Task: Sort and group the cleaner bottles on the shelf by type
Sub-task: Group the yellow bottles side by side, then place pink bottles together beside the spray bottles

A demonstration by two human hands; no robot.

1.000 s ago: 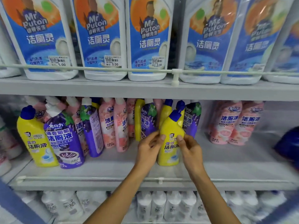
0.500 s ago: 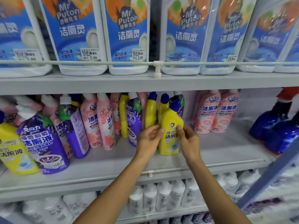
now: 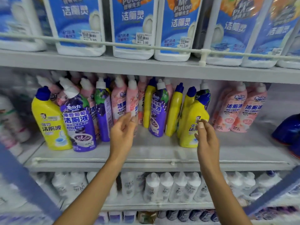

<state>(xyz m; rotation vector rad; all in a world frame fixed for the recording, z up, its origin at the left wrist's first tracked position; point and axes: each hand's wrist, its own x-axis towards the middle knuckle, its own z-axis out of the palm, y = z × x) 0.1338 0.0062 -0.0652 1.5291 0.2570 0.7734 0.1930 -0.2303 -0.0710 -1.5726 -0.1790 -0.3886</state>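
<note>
On the middle shelf (image 3: 162,153) a yellow bottle with a blue cap (image 3: 190,124) stands upright by itself, with more yellow bottles (image 3: 174,111) behind it. My right hand (image 3: 206,137) hovers just in front of its label, fingers loosely curled, holding nothing. My left hand (image 3: 123,132) is open, fingertips near a pink bottle (image 3: 132,101) in a mixed cluster. That cluster holds pink, purple (image 3: 158,111) and yellow bottles. At the left front stand another yellow bottle (image 3: 48,124) and a purple bottle (image 3: 79,125). Two pink bottles (image 3: 240,111) stand together at the right.
Large white-and-blue jugs (image 3: 133,28) fill the top shelf behind a thin rail (image 3: 146,47). White bottles (image 3: 165,187) line the shelf below. Dark blue bottles (image 3: 287,132) sit at the far right. A low rail (image 3: 162,162) runs along the middle shelf's front edge.
Both hands have let go of the yellow bottle, which now stands on the shelf. My left hand moved left toward the pink bottles. The camera view shifted left.
</note>
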